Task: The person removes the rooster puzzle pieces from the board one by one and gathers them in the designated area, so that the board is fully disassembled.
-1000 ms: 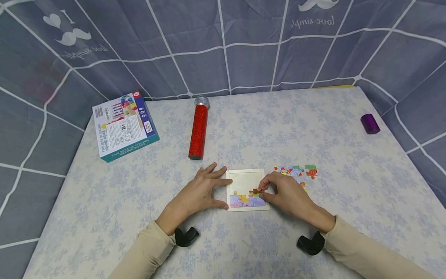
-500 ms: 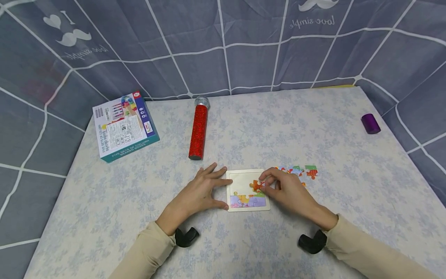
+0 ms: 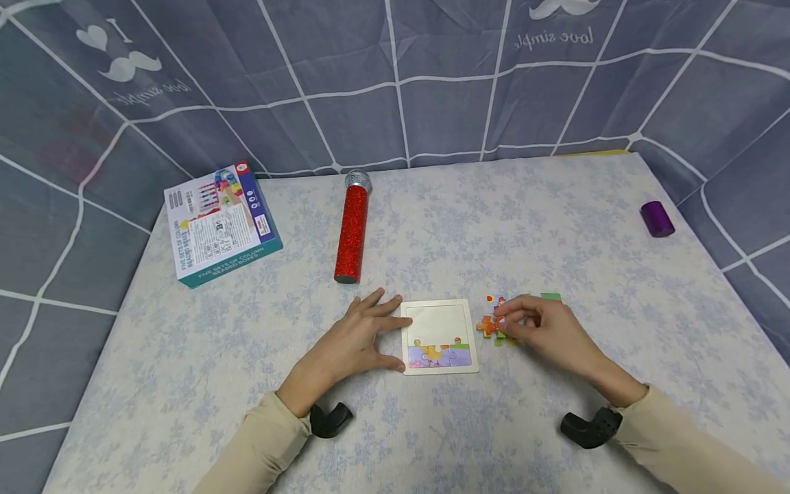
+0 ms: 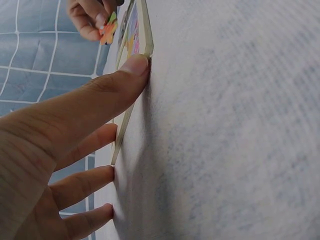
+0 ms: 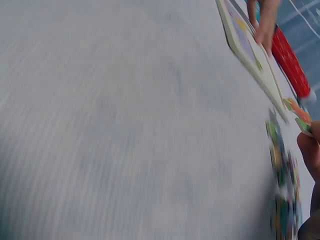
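Note:
A square puzzle tray (image 3: 435, 324) with a pale rim lies on the table in the head view, a row of fitted pieces (image 3: 453, 355) along its near side. My left hand (image 3: 352, 336) is spread at its left edge; in the left wrist view the thumb (image 4: 135, 65) touches the rim. Right of the tray, my right hand (image 3: 552, 336) pinches an orange jigsaw piece (image 3: 487, 326) between thumb and fingers, also seen in the left wrist view as an orange-green piece (image 4: 108, 33). Loose jigsaw pieces (image 5: 282, 170) lie beneath and beyond that hand, partly hidden by it.
A red glitter microphone (image 3: 352, 233) lies behind the tray. At the back left sits a beaded-toy box (image 3: 222, 223), and a purple cylinder (image 3: 657, 219) lies near the right edge. A grey gridded curtain (image 3: 444, 116) hangs around the table's back and sides.
My right hand has moved right, off the tray to over the loose pieces, carrying the orange jigsaw piece along. The left hand has stayed at the tray's left edge.

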Motion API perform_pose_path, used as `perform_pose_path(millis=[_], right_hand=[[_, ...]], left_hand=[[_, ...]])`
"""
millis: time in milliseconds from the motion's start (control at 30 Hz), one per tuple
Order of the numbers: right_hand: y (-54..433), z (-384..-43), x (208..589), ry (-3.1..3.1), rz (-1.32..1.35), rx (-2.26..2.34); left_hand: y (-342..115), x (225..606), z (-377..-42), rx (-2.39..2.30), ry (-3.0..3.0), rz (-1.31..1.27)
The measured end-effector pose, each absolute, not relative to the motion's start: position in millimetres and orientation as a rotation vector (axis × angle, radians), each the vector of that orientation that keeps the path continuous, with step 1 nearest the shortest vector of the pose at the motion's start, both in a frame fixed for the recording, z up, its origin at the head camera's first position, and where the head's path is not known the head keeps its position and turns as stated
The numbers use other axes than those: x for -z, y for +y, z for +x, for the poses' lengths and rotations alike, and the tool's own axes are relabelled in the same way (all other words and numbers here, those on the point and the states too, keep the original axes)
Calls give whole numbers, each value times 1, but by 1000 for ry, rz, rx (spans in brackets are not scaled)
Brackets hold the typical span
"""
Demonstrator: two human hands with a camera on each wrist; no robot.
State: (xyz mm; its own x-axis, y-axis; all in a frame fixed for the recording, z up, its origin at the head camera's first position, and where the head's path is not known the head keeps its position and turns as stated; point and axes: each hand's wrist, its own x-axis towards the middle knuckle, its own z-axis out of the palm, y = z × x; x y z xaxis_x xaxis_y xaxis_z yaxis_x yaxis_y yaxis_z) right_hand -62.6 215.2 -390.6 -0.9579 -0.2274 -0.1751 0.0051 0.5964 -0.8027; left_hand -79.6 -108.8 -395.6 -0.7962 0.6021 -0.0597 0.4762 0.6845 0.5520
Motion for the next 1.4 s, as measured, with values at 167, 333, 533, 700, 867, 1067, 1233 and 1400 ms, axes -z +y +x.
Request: perform_pose_path(millis=[167, 333, 533, 700, 867, 1067, 1233, 1400], right_hand=[[240, -59, 386, 2564, -98, 1294], [259, -57, 387, 2599, -41, 1257], [277, -52, 390, 2628, 10, 1224], [289, -49, 390, 2630, 77, 1193], [299, -49, 391, 2608, 97, 1170], [300, -47, 392, 2627, 78, 1150], [297, -47, 391, 2737, 39, 1044], [293, -47, 390, 2833, -11, 963]], left_hand=[[-109, 396, -80, -776, 2665, 886], [-110, 396, -81, -782, 2669, 904], [-109, 395, -81, -777, 2664, 893], [-108, 394, -81, -768, 2670, 895], [-109, 394, -81, -762, 2673, 901], [-109, 394, -80, -763, 2674, 890], [-109, 394, -79, -758, 2676, 879], [-109, 396, -79, -765, 2676, 885]])
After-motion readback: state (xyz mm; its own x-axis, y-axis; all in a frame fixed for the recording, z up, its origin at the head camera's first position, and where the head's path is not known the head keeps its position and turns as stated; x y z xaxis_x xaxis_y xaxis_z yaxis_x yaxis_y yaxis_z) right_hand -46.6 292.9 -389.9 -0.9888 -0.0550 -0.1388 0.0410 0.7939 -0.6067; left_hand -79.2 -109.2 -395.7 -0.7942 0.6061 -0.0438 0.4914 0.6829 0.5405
